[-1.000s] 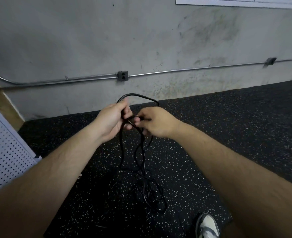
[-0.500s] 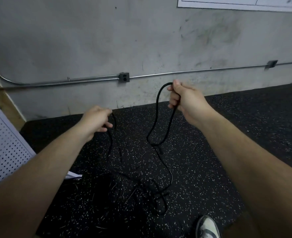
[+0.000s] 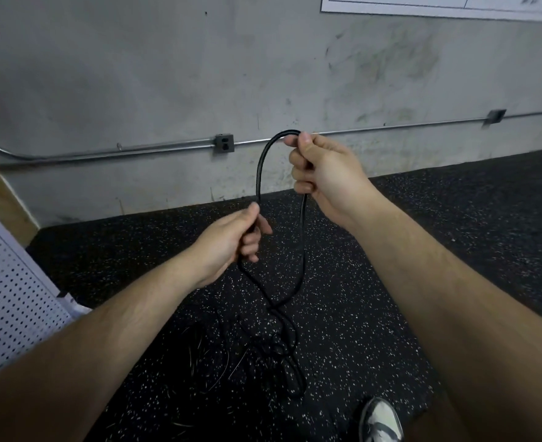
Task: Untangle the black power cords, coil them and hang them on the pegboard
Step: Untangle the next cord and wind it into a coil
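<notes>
- right hand (image 3: 327,177): raised in front of the wall, fingers curled round the black rubber power cord (image 3: 259,169), thumb on top pinning the crest of the loop
- left hand (image 3: 228,240): lower and nearer the camera, thumb and fingers closed on the same cord
- the cord arcs from the left hand up and over into the right hand, then drops out under the right fist as a second strand; the two strands cross low down, between the forearms
- below the crossing it runs into a tangled heap of black cords (image 3: 276,352) lying on the black white-flecked rubber floor (image 3: 406,256); single cords in the heap can't be told apart, dark on dark
- white perforated pegboard (image 3: 11,307): at the left edge, well apart from the held loop
- scuffed grey concrete wall (image 3: 135,74) behind; thin metal conduit pipe (image 3: 135,150) runs along it, with a grey outlet box (image 3: 224,143) just left of the loop's top
- white-and-dark sneaker toe (image 3: 381,419) at the bottom edge, right of the heap
</notes>
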{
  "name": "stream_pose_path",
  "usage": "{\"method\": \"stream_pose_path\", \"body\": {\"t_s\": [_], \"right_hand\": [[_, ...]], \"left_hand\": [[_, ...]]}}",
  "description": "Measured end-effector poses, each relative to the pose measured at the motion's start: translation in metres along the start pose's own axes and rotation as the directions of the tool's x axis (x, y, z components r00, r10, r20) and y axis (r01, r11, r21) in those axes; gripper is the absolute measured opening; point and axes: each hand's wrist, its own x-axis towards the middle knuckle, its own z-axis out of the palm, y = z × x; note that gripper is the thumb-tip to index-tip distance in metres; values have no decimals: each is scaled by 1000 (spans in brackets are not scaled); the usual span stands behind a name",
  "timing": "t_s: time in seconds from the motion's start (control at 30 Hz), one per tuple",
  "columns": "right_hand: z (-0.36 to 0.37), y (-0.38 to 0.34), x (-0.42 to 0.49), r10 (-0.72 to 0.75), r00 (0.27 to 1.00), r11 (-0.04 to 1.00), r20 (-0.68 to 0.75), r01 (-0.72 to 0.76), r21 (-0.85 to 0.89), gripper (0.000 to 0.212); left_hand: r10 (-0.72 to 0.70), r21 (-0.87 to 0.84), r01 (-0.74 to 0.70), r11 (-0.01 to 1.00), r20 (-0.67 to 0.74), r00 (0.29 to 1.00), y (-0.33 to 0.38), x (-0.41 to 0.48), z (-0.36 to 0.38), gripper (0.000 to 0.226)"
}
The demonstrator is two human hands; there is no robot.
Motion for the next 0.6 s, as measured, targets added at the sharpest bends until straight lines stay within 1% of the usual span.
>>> {"method": "stream_pose_path", "body": {"t_s": [0.07, 0.1, 0.13, 0.17, 0.2, 0.23, 0.27, 0.3, 0.33, 0.37, 0.4, 0.43, 0.47, 0.5, 0.53, 0.57, 0.6], "right_hand": [[-2, 1, 0, 41, 999, 996, -12, -40, 75, 16], [-3, 1, -1, 78, 997, 994, 3, -78, 78, 14], [-4, 2, -2, 131, 991, 990, 32, -132, 43, 14], [-4, 4, -4, 195, 979, 981, 59, -194, -24, 16], [-4, 6, -7, 252, 965, 965, 73, -245, -93, 18], [-2, 9, -8, 287, 955, 953, 71, -277, -125, 18], [0, 10, -8, 298, 953, 951, 59, -291, -104, 19], [2, 10, -7, 290, 956, 957, 39, -289, -38, 19], [5, 9, -6, 273, 962, 961, 11, -273, 46, 20], [5, 8, -3, 251, 968, 962, -26, -246, 123, 20], [5, 6, 0, 227, 972, 961, -67, -212, 178, 21], [5, 6, 3, 204, 973, 960, -104, -178, 216, 22], [3, 6, 5, 188, 973, 957, -136, -150, 246, 22], [2, 7, 7, 179, 970, 953, -162, -130, 273, 22], [1, 7, 8, 176, 967, 950, -184, -118, 289, 23], [0, 7, 8, 179, 963, 950, -201, -116, 290, 23], [-3, 6, 7, 189, 958, 953, -216, -126, 276, 22]], "left_hand": [[56, -85, -66, 994, -112, 992, 0, 3, -2, 38], [79, -119, -99, 988, -163, 984, 2, 4, -5, 36], [97, -127, -126, 984, -214, 972, 5, 5, -8, 36], [126, -75, -151, 986, -272, 954, 7, 6, -12, 35], [159, 27, -159, 987, -337, 928, 9, 7, -15, 33], [196, 172, -137, 976, -397, 897, 9, 7, -18, 30], [211, 324, -67, 944, -434, 876, 5, 7, -20, 26], [198, 429, 16, 903, -448, 872, 0, 5, -19, 31], [158, 471, 71, 879, -430, 889, -4, 0, -18, 47], [119, 454, 66, 889, -366, 923, -8, -4, -15, 67], [72, 425, 49, 904, -263, 962, -13, -8, -14, 82], [20, 431, 41, 901, -136, 991, -17, -13, -12, 89], [-40, 480, 41, 876, -13, 999, -19, -18, -10, 86], [-103, 535, 61, 843, 49, 993, -23, -22, -12, 79], [-140, 576, 93, 812, 38, 989, -26, -23, -16, 70], [-149, 582, 126, 803, -9, 989, -30, -24, -20, 63], [-146, 553, 165, 817, -78, 986, -34, -23, -26, 60]]}}
